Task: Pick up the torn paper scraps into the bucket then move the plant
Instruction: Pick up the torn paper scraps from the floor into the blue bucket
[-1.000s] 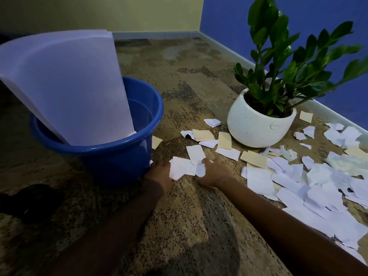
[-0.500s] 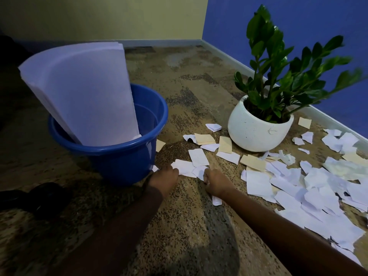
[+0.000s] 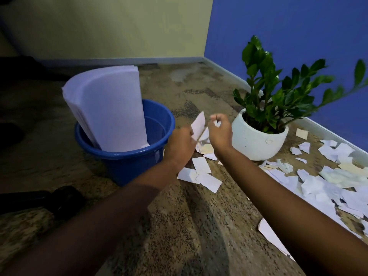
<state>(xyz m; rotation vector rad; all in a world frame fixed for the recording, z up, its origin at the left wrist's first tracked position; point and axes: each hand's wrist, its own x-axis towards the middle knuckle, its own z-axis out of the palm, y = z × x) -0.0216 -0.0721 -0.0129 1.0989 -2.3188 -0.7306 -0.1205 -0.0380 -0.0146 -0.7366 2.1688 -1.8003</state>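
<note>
A blue bucket (image 3: 127,158) stands on the floor at the left with a curved stack of white sheets (image 3: 107,108) leaning inside it. My left hand (image 3: 180,145) is raised beside the bucket's right rim, closed on a white paper scrap (image 3: 198,123) that sticks up. My right hand (image 3: 220,131) is lifted close to it, fingers curled around small white scraps. Torn scraps (image 3: 201,174) lie on the floor below both hands. A green plant in a white pot (image 3: 256,140) stands to the right of my hands.
Several more torn scraps (image 3: 326,188) cover the floor on the right, along the blue wall (image 3: 298,36) and its skirting. A dark object (image 3: 59,198) lies on the floor at the lower left. The yellow wall (image 3: 119,26) closes the back.
Both hands have risen from the floor with scraps in them, up to the level of the bucket's rim. The view has tilted upward.
</note>
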